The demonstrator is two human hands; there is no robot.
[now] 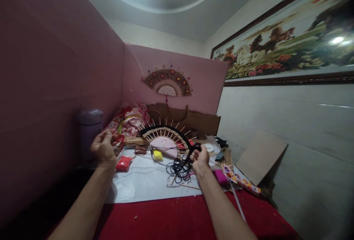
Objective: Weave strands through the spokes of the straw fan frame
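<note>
Reading: small marks on the framed picture (290, 44) cannot be made out; its right end is cut off.
Right hand (200, 157): closed on black cord (181, 167) at the right end of the woven fan (165, 146).
Left hand (104, 146): fingers bent; whether cord is pinched cannot be told.
Fans: two counted; the woven one is placed on the counter (155, 219), the flowered fan (167, 76) above.

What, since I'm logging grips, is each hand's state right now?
Left hand: pinched closed; whether it holds anything cannot be told.
Right hand: closed, apparently on the black cord.
</note>
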